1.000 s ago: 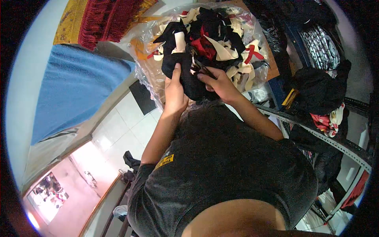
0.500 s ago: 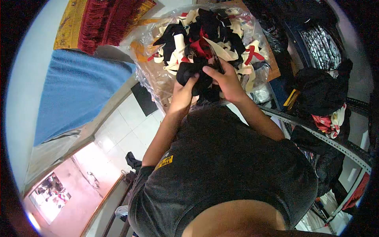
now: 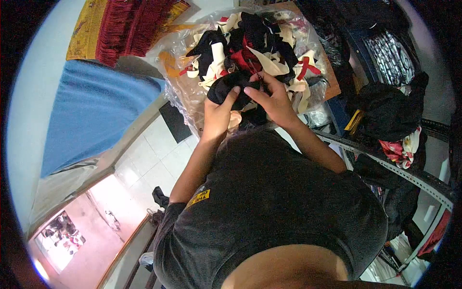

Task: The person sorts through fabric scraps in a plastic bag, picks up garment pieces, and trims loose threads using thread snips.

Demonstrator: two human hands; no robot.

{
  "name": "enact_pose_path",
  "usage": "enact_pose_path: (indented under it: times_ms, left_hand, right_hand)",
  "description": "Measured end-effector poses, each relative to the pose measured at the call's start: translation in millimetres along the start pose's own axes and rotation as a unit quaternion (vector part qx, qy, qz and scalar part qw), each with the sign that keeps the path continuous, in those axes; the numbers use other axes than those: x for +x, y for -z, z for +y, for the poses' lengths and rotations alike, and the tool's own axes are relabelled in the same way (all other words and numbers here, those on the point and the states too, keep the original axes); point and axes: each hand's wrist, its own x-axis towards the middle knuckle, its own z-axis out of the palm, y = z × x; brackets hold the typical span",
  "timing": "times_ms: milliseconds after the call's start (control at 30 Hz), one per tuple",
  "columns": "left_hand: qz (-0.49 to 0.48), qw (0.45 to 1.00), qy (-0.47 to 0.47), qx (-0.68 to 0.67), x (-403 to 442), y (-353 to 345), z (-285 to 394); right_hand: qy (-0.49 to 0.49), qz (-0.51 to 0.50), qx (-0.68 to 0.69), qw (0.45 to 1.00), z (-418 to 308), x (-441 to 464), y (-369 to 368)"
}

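Observation:
A black cloth piece (image 3: 224, 87) is pinched by my left hand (image 3: 219, 114), thumb on top. My right hand (image 3: 276, 102) grips the same cloth at its right side, with its thumb pressed on it. A thin dark tool, perhaps scissors (image 3: 255, 67), sticks out above the right fingers; its shape is hard to make out. Both hands are close together over a heap of black, cream and red fabric scraps (image 3: 272, 60), which lies on clear plastic (image 3: 185, 96).
A blue towel (image 3: 98, 115) and a dark red fringed cloth (image 3: 137, 29) are at the left. On the right stands a perforated metal rack (image 3: 385, 163) with black garments (image 3: 387, 113). White floor tiles (image 3: 154, 164) show at lower left.
The black cloth was spread lower and has been raised and folded between my hands. Both hands have drawn together, and the dark tool has moved to the far side of my right fingers.

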Motion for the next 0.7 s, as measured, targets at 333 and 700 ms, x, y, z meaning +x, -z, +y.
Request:
enact_pose_path:
  times_ms: [333,700]
  left_hand:
    - [0.053,0.994,0.023,-0.093,-5.6,1.1,9.1]
    - [0.07,0.961,0.079,-0.256,-10.4,1.8,25.7]
  right_hand:
    - [-0.009,-0.06,0.086,0.994,12.7,0.9,7.3]
    - [0.022,-0.041,0.095,0.994,29.3,-10.5,-8.1]
